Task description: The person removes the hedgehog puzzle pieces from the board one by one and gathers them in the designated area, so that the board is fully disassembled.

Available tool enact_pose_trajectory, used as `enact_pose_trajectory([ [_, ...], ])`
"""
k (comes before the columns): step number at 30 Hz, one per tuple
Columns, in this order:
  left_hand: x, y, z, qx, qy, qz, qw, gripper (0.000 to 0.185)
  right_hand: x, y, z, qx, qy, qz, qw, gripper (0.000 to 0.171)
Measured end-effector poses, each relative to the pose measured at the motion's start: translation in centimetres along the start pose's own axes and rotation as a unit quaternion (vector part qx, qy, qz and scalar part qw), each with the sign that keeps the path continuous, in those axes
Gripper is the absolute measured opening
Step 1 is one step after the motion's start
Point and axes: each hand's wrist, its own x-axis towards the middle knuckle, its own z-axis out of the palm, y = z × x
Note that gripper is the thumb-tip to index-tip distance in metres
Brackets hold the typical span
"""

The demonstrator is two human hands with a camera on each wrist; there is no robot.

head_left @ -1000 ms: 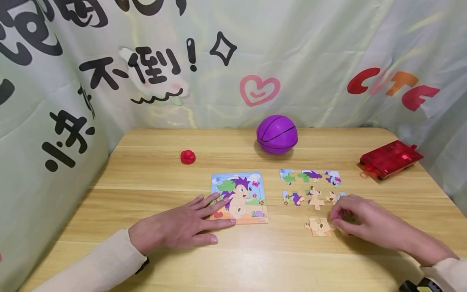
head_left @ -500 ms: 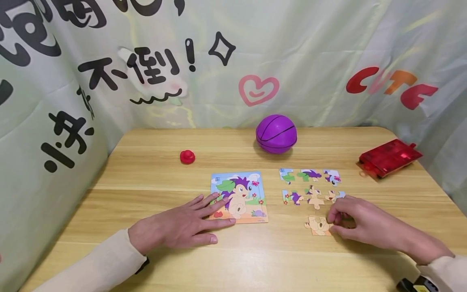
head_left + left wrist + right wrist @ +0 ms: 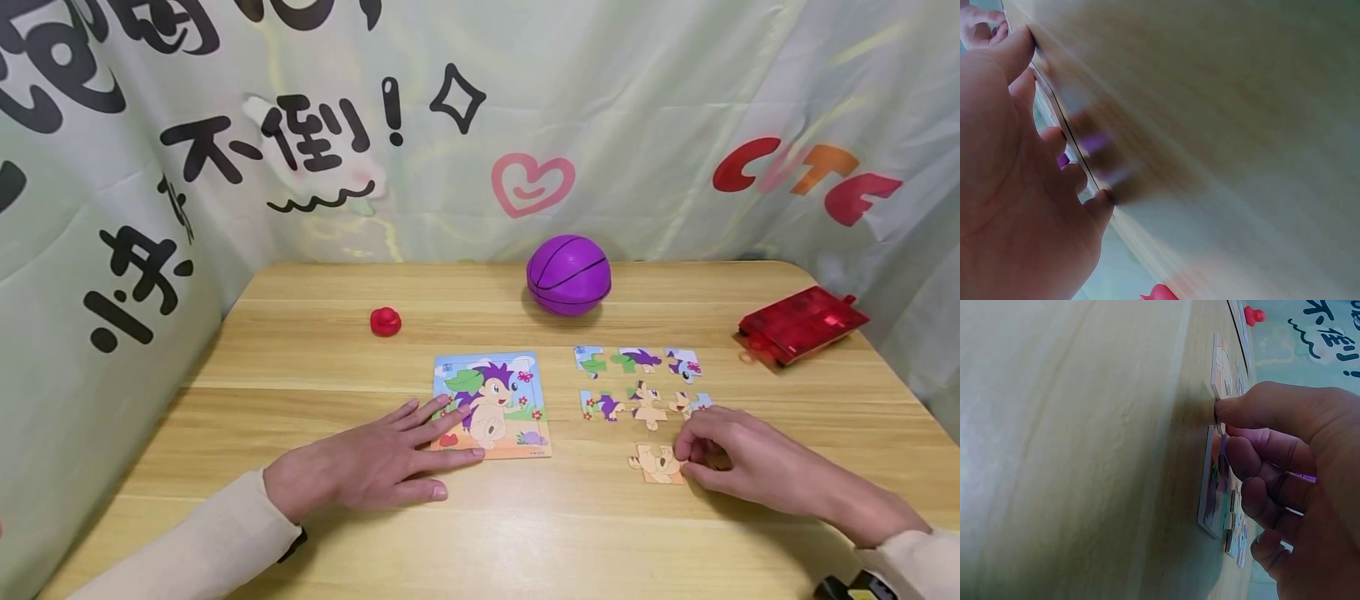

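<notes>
My left hand lies spread over the left edge of a square hedgehog puzzle board; its fingers are straight and rest on the picture. With thumb and index finger, my right hand pinches the right edge of a cream and orange puzzle piece lying on the table. In the right wrist view, that cream piece is just beyond the thumb tip, and another puzzle piece lies under the curled fingers. The head view hides this second piece behind the hand.
Several more puzzle pieces lie in rows right of the board. Behind them sits a purple ball. A small red object is at back left, and a shiny red flat packet at the right. Fabric hangs behind the table.
My right hand has shifted slightly left and now pinches the cream piece, which has moved a tiny bit right. The left hand stays on the board.
</notes>
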Motion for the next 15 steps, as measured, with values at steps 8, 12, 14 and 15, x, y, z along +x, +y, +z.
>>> enact_pose_trajectory([
  [8,0.0,0.0,0.0,0.004,0.001,0.003,1.0,0.054,-0.2,-0.1,-0.9,-0.006,0.043,-0.014,0.999,0.037],
  [12,0.0,0.1,0.0,0.005,-0.002,0.001,1.0,0.054,0.8,-1.0,-1.6,-0.025,0.06,-0.007,0.998,0.036],
  [14,0.0,0.1,0.0,0.003,-0.003,0.001,1.0,0.054,1.8,-1.8,-1.7,-0.026,0.058,-0.005,0.998,0.031],
  [15,0.0,0.1,0.0,0.001,-0.003,0.001,1.0,0.054,2.4,-2.3,-1.7,-0.022,0.056,-0.005,0.998,0.028],
])
